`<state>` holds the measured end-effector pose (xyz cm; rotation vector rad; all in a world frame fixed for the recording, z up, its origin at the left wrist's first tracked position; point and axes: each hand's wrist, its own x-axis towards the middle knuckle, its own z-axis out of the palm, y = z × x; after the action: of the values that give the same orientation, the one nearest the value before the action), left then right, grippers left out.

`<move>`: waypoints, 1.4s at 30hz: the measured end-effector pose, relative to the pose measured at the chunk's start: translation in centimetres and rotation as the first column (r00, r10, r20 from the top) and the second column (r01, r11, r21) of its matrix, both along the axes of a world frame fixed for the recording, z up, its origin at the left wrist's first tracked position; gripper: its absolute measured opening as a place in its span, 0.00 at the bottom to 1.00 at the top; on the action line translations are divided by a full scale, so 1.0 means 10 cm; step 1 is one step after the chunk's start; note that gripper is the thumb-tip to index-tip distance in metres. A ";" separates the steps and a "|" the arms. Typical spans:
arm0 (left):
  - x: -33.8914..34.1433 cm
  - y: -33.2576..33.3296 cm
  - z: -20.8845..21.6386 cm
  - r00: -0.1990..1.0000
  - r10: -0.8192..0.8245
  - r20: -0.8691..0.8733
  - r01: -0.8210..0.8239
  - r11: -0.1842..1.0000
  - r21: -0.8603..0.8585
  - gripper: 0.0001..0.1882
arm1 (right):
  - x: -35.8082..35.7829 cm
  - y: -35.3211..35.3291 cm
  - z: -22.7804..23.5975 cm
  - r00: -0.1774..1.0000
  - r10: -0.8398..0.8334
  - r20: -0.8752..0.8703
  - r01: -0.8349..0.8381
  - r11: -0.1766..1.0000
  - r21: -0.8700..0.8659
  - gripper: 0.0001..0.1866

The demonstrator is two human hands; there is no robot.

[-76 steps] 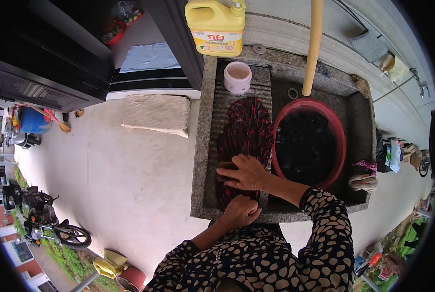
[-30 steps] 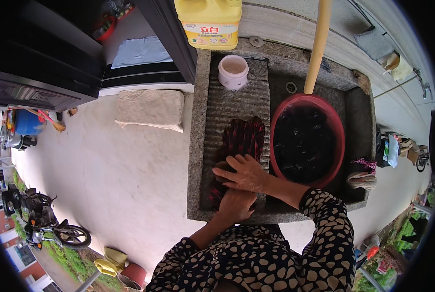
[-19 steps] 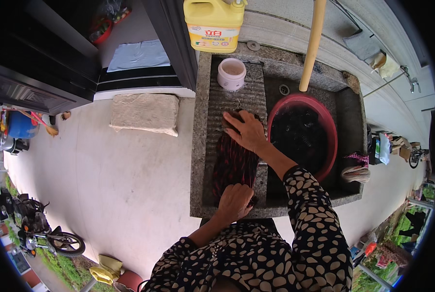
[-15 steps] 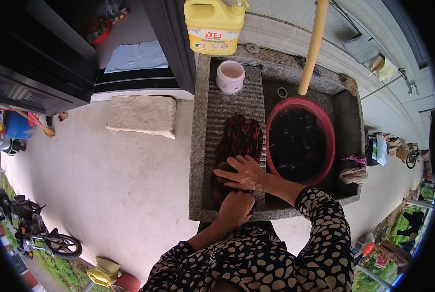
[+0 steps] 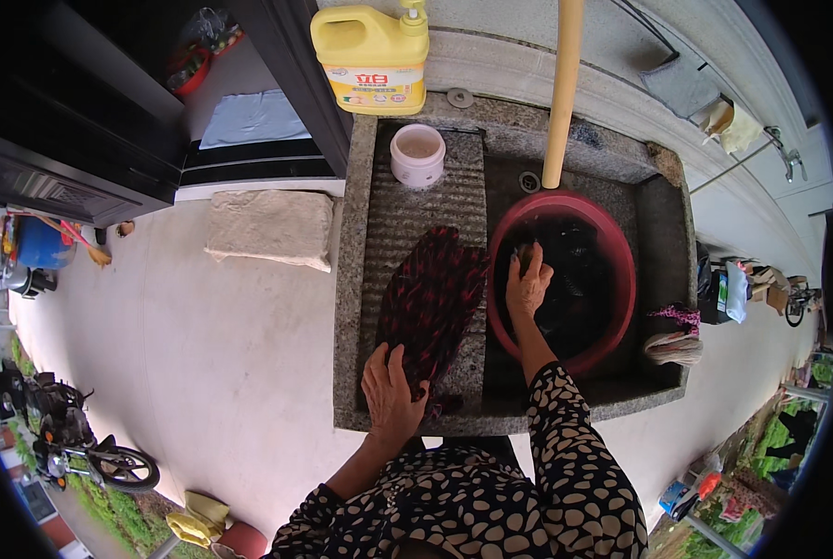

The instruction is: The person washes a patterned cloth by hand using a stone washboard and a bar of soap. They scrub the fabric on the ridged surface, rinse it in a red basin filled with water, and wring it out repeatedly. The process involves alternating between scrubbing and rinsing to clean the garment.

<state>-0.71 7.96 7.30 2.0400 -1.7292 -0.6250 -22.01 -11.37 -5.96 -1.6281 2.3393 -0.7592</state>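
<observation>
A red-and-black patterned cloth (image 5: pixel 430 303) lies spread over the ridged washboard side (image 5: pixel 426 207) of a stone sink. At its near end my left hand (image 5: pixel 393 396) is closed on the fabric, thumb apart from the fingers. My right hand (image 5: pixel 528 287) reaches over a red basin (image 5: pixel 621 321) of dark water. Its fingers are closed round a small dark brown object (image 5: pixel 525 252), mostly hidden by the hand, whose kind I cannot make out.
A pink tub (image 5: pixel 417 160) stands at the washboard's far end, a yellow pump jug (image 5: pixel 372 61) on the ledge behind. A bamboo-coloured pole (image 5: pixel 563 93) slants down to the basin's far rim. Light cloths (image 5: pixel 675 348) hang over the sink's right edge.
My right hand has left the cloth and moved right, over the basin, with the brown object. My left hand has shifted left with the cloth's near end, and the cloth is spread wider.
</observation>
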 end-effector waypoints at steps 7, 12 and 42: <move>-0.07 -0.10 -0.03 0.987 0.152 0.044 -0.158 0.967 0.201 0.52 | -0.45 0.03 -0.23 0.957 0.189 0.219 -0.242 0.939 0.247 0.29; -0.06 -0.05 -0.05 0.947 0.322 0.009 -0.309 0.897 0.316 0.46 | 0.37 0.38 0.85 0.464 0.847 0.261 -0.830 0.518 -0.207 0.29; -0.24 -0.30 0.02 0.947 -0.193 0.256 0.191 0.981 0.033 0.40 | -0.65 0.38 -0.01 0.886 0.420 -0.195 -0.387 0.903 0.186 0.29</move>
<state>-3.16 5.01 7.46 2.0478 -2.0970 -0.4370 -28.55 -7.54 -6.02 -2.1352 2.0157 -0.3205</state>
